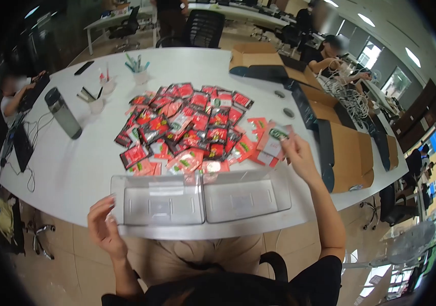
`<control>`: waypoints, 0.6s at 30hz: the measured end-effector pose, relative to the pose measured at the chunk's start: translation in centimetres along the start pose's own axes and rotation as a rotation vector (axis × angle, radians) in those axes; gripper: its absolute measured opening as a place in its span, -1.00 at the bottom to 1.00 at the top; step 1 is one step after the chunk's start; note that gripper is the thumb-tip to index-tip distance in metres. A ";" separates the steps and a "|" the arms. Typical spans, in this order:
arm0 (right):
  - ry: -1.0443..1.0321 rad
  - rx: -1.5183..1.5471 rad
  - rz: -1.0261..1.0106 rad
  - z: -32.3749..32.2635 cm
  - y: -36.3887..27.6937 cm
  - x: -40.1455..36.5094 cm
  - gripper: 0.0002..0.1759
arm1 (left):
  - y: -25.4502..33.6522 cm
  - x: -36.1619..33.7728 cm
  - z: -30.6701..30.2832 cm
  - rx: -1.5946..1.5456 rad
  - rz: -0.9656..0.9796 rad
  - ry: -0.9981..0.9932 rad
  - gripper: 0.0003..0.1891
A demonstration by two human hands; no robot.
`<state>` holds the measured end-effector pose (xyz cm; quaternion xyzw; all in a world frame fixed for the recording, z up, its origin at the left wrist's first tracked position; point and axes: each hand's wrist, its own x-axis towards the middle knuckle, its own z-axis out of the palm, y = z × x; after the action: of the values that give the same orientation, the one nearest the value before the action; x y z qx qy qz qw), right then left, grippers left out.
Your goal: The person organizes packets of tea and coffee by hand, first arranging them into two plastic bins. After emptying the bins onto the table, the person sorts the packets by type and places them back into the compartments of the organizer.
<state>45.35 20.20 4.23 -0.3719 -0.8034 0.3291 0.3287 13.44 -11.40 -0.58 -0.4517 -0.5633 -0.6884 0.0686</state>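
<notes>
My right hand (298, 154) pinches a pink sachet (272, 141) with a green-and-white label, held up at the right edge of the pile. My left hand (105, 224) is beside the left end of the clear plastic bin (203, 204), fingers slightly curled and apart, holding nothing. Two compartments make up this bin, and I see nothing lying in either one. Behind it spreads a heap of sachets (192, 122), some red and black, others pink with green print. A few pink sachets touch the bin's back wall.
A dark bottle (64, 113) stands at the left, near cups of pens (139, 75) and a black phone (84, 68). Open cardboard boxes (345, 153) line the right side. Two dark oval objects (289, 112) lie near them. Other people sit at both sides.
</notes>
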 end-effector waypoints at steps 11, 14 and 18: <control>-0.226 0.546 -0.095 4.5 -8.6 -6.8 -0.50 | 7.4 1.8 11.8 -0.240 -0.256 -0.671 -0.35; -0.150 0.577 -0.078 7.0 -8.1 -5.9 -0.49 | 5.3 1.6 14.1 -0.173 -0.215 -0.624 -0.32; -0.227 0.524 -0.060 7.6 -7.9 -5.5 -0.52 | 4.0 2.1 14.2 0.100 -0.027 -0.511 -0.41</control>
<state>39.27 9.55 4.49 -0.2109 -0.7332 0.5552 0.3313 22.36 -0.02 3.18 -0.5996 -0.6016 -0.5241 -0.0630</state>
